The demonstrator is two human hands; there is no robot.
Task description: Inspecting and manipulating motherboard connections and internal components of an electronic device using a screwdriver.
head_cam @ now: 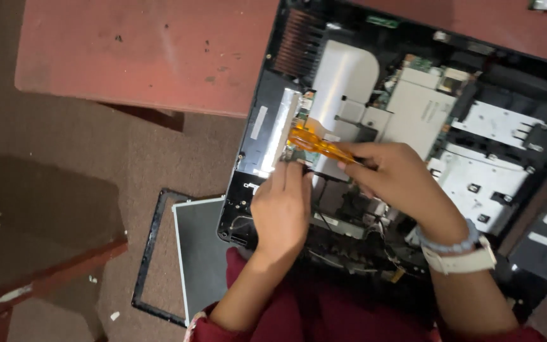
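The opened all-in-one computer chassis (413,126) lies back-side up, overhanging the edge of a worn red surface (147,50) and partly resting over the person's lap. The right hand (394,180) reaches in from the lower right, wrist bent inward, its grip pinched around the amber handle of a screwdriver (318,147) — the tool lies nearly flat, pointing left toward a small circuit board (300,152) beside a silver bracket (284,130). The left hand (281,212) comes up from below, forearm nearly vertical, fingers held together and pressed down on the chassis just below the screwdriver's tip; it holds nothing. A white watch (460,259) and a bead bracelet sit on the right wrist. On the floor to the left lie a detached display panel (201,253) and its black bezel frame (150,253).
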